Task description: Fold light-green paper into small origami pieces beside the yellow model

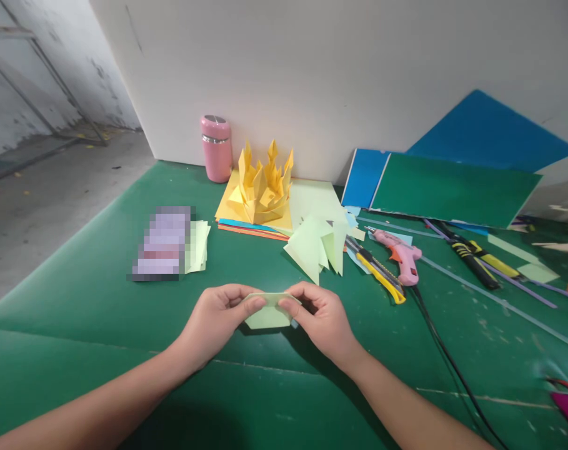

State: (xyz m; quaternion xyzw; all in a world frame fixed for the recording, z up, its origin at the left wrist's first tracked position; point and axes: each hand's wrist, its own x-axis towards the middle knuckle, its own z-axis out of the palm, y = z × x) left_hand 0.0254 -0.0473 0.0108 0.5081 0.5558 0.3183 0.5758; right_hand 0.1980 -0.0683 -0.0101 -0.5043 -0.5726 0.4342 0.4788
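Between my two hands is a small piece of folded pale green paper (270, 315), held just above the table near its front. My left hand (222, 315) pinches its left end between thumb and fingers. At the right end, my right hand (322, 319) grips it the same way, thumb on the near face. Both thumbs lie along the upper fold, and the fingertips behind the paper are hidden. Beyond my hands lie loose pale green paper pieces (312, 240), some folded to points. A yellow folded-paper crown (264, 194) sits on a stack of coloured paper (227, 203).
On the green table (100, 300), a blurred-out rectangular item (164, 244) rests by pale green slips (198, 247). A pink flask (217, 150) stands at the back. Rightward lie a yellow cutter (382, 275), a pink glue gun (403, 256) with black cord, pliers (475, 262) and boards (457, 190).
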